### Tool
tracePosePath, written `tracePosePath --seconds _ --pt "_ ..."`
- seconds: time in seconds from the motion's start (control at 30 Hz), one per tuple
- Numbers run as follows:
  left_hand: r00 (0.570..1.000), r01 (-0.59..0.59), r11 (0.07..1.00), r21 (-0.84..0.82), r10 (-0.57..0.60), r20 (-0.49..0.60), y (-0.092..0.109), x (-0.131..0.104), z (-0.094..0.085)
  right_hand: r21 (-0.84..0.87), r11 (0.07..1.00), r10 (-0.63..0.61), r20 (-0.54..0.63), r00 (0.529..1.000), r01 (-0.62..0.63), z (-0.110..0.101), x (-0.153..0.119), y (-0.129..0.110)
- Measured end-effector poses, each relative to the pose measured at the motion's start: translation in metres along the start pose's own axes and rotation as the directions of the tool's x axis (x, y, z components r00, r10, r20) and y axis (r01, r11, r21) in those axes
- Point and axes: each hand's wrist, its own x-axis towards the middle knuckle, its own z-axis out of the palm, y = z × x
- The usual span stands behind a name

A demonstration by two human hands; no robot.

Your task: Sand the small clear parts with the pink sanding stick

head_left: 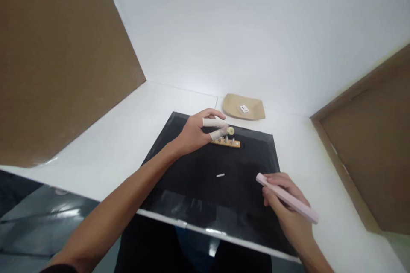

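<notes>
Here, the left hand (194, 135), with whitish covers on its thumb and one finger, has its grip closed around a small, pale yellow round piece (230, 130), just above a wooden strip (236, 144) which carries shiny metal parts (226, 139). The right hand (288, 209) grips a smooth, long pink bar (290, 199) over the right side of the flat black mat (192, 183). A thin white stick (220, 175) lies on this mat. Behind it, on the white worktop (109, 149), a shallow brown tray (229, 106) contains a small item with white label (244, 108).
</notes>
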Motion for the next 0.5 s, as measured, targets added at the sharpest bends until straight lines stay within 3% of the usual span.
tracePosePath --seconds 0.13,0.23,0.33,0.4,0.5 --pt "0.996 -0.051 0.999 0.009 0.050 0.071 0.024 0.061 -0.021 0.125 0.955 -0.273 0.036 0.961 0.267 0.000 0.091 -0.032" --pt "0.996 -0.084 0.996 0.006 0.084 0.004 0.035 0.083 -0.030 0.207 0.894 -0.421 0.082 0.903 0.398 0.009 0.136 -0.061" --pt "0.997 -0.056 0.998 0.016 0.057 -0.055 0.037 0.088 -0.032 0.163 0.826 -0.562 0.155 0.813 0.540 0.026 0.155 -0.084" --pt "0.993 -0.043 0.994 0.105 0.054 -0.106 0.036 0.088 -0.033 0.037 0.776 -0.622 0.211 0.754 0.629 0.036 0.160 -0.094" --pt "0.981 0.050 0.985 0.163 -0.019 -0.191 0.037 0.087 -0.034 -0.126 0.698 -0.662 0.261 0.703 0.705 0.040 0.166 -0.102"
